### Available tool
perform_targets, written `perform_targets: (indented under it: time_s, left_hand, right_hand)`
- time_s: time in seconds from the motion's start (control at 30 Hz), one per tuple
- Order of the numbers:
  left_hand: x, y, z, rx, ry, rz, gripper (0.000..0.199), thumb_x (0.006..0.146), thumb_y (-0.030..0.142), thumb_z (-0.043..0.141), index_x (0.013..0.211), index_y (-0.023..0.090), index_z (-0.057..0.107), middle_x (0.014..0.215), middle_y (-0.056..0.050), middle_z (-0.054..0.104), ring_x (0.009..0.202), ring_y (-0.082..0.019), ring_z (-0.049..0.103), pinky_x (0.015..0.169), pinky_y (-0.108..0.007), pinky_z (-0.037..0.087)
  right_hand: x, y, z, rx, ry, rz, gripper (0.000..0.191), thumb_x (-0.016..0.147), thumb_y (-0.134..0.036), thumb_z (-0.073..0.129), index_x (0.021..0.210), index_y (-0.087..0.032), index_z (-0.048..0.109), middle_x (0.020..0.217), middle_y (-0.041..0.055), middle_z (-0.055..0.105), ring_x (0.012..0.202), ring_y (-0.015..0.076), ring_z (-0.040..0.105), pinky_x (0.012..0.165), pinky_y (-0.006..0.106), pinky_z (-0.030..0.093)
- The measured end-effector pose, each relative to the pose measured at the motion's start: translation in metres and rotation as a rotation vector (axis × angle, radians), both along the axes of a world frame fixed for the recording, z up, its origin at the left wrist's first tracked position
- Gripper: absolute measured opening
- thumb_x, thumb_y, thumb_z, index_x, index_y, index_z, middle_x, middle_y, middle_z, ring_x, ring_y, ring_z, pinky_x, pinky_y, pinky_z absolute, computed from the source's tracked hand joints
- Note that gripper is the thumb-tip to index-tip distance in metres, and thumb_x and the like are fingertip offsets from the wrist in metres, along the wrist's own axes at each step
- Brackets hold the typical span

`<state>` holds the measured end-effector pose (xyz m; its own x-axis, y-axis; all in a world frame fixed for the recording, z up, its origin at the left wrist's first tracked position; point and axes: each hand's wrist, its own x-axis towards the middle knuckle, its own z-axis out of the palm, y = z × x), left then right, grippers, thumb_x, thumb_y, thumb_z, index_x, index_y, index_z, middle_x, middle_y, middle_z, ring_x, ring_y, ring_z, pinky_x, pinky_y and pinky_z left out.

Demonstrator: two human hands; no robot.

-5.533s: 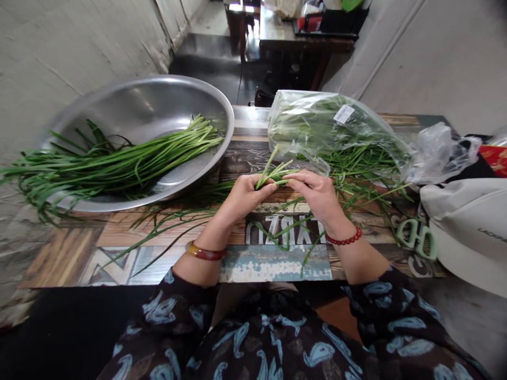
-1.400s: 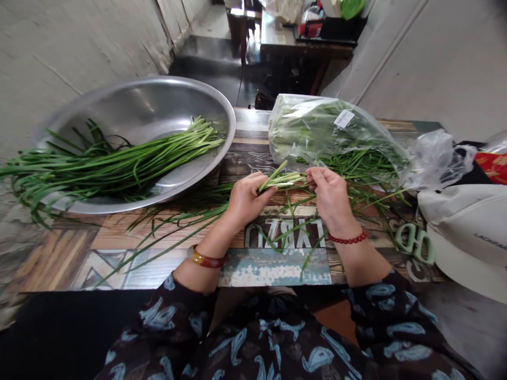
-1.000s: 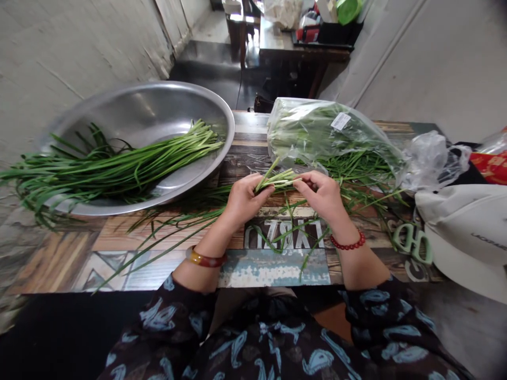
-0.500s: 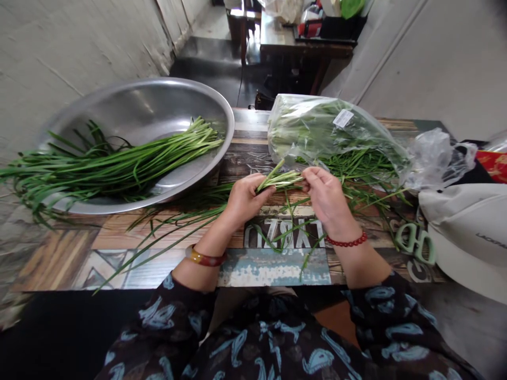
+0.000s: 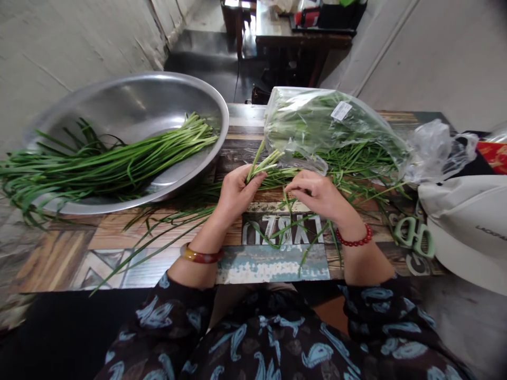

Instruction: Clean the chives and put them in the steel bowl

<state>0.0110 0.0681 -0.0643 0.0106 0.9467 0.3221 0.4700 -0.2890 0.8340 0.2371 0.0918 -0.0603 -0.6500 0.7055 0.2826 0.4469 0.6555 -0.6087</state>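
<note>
My left hand point(image 5: 237, 192) is closed around a small bunch of garlic chives point(image 5: 271, 160), with the pale stem ends sticking out past the thumb and the long green leaves trailing left over the table. Just right of it, my right hand point(image 5: 317, 195) has its fingers curled in a pinch, and a thin chive blade point(image 5: 284, 197) shows at the fingertips. Loose chive pieces point(image 5: 279, 237) lie below both hands. More chives point(image 5: 356, 158) spill from a clear plastic bag point(image 5: 304, 113) behind the right hand.
A large steel basin point(image 5: 130, 92) at left holds a thick pile of chives point(image 5: 158, 153) hanging over its rim. Green-handled scissors point(image 5: 414, 235) lie at right beside a pale cap point(image 5: 471, 227). Behind the table stands another table point(image 5: 273, 26) with items on it.
My right hand has drawn away from the stem ends and come down a little, closer to the tabletop. The left hand still grips its bunch, now tilted with the stem ends higher.
</note>
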Motion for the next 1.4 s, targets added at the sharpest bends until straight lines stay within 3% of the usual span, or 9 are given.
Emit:
perform_targets:
  time_s: [0.17, 0.37, 0.5, 0.6, 0.73, 0.87, 1.1, 1.27, 1.4]
  left_hand:
    - [-0.003, 0.0, 0.003, 0.065, 0.013, 0.037, 0.035, 0.093, 0.037, 0.052, 0.066, 0.017, 0.062, 0.071, -0.003, 0.064, 0.072, -0.016, 0.057, 0.072, -0.027, 0.044]
    - [-0.002, 0.0, 0.001, 0.012, -0.218, 0.055, 0.028, 0.094, 0.038, 0.052, 0.077, 0.018, 0.061, 0.061, 0.002, 0.055, 0.056, -0.011, 0.051, 0.058, -0.024, 0.042]
    - [-0.002, 0.002, -0.003, -0.035, -0.285, 0.088, 0.025, 0.092, 0.04, 0.056, 0.081, 0.018, 0.061, 0.054, 0.005, 0.044, 0.048, -0.009, 0.042, 0.047, -0.022, 0.034]
    - [-0.003, 0.005, -0.004, 0.006, -0.288, 0.129, 0.022, 0.086, 0.039, 0.064, 0.077, 0.019, 0.06, 0.055, 0.005, 0.045, 0.053, -0.01, 0.043, 0.05, -0.022, 0.035]
    - [-0.004, 0.007, -0.004, 0.024, -0.334, 0.136, 0.022, 0.083, 0.038, 0.067, 0.076, 0.019, 0.06, 0.056, 0.004, 0.047, 0.055, -0.01, 0.044, 0.05, -0.023, 0.035]
    - [-0.003, 0.005, -0.001, -0.012, -0.362, 0.143, 0.022, 0.086, 0.039, 0.063, 0.077, 0.019, 0.061, 0.055, 0.004, 0.047, 0.052, -0.01, 0.044, 0.049, -0.023, 0.035]
    - [-0.005, 0.004, 0.004, -0.009, -0.323, 0.184, 0.023, 0.086, 0.039, 0.061, 0.075, 0.019, 0.061, 0.058, 0.003, 0.05, 0.058, -0.011, 0.048, 0.052, -0.023, 0.036]
    - [-0.004, 0.004, 0.002, -0.008, -0.303, 0.178, 0.02, 0.085, 0.036, 0.062, 0.074, 0.019, 0.061, 0.057, 0.003, 0.049, 0.059, -0.012, 0.048, 0.053, -0.023, 0.036]
    - [-0.004, 0.005, -0.002, -0.006, -0.299, 0.15, 0.02, 0.085, 0.036, 0.061, 0.074, 0.019, 0.061, 0.056, 0.003, 0.046, 0.058, -0.012, 0.046, 0.052, -0.023, 0.035]
  right_hand:
    - [-0.002, 0.0, -0.007, 0.18, -0.233, -0.001, 0.031, 0.095, -0.014, 0.045, 0.102, -0.022, 0.074, 0.092, 0.0091, 0.066, 0.088, 0.0211, 0.057, 0.08, 0.035, 0.041]
    - [0.022, 0.0, 0.009, 0.04, -0.419, -0.125, 0.036, 0.09, -0.028, 0.056, 0.056, -0.019, 0.064, 0.059, 0.0019, 0.057, 0.058, 0.0152, 0.05, 0.059, 0.03, 0.032]
    - [0.021, 0.004, 0.002, 0.108, -0.264, -0.313, 0.022, 0.091, -0.026, 0.055, 0.079, -0.019, 0.073, 0.077, 0.0048, 0.066, 0.072, 0.0186, 0.058, 0.066, 0.031, 0.04]
    - [0.011, 0.008, -0.011, 0.197, -0.199, -0.345, 0.018, 0.09, -0.024, 0.057, 0.095, -0.02, 0.074, 0.086, 0.0071, 0.067, 0.083, 0.0224, 0.06, 0.078, 0.035, 0.045]
    - [0.003, 0.013, -0.023, 0.256, -0.229, -0.34, 0.014, 0.088, -0.026, 0.061, 0.092, -0.021, 0.074, 0.093, 0.0089, 0.066, 0.09, 0.0257, 0.059, 0.083, 0.042, 0.046]
    - [0.009, 0.018, -0.02, 0.22, -0.082, -0.323, 0.016, 0.091, -0.025, 0.058, 0.086, -0.021, 0.073, 0.09, 0.0069, 0.069, 0.087, 0.0236, 0.062, 0.084, 0.042, 0.047]
    - [0.014, 0.012, -0.003, -0.067, 0.04, 0.057, 0.021, 0.092, -0.03, 0.059, 0.081, -0.021, 0.075, 0.082, 0.0044, 0.073, 0.078, 0.0186, 0.066, 0.074, 0.033, 0.05]
    - [0.006, 0.013, -0.018, 0.184, -0.143, -0.213, 0.02, 0.092, -0.026, 0.058, 0.1, -0.021, 0.075, 0.095, 0.0084, 0.071, 0.088, 0.0233, 0.062, 0.083, 0.039, 0.047]
    - [0.002, 0.014, -0.023, 0.283, -0.325, -0.299, 0.017, 0.091, -0.027, 0.06, 0.093, -0.022, 0.076, 0.101, 0.0095, 0.069, 0.093, 0.0264, 0.057, 0.084, 0.041, 0.043]
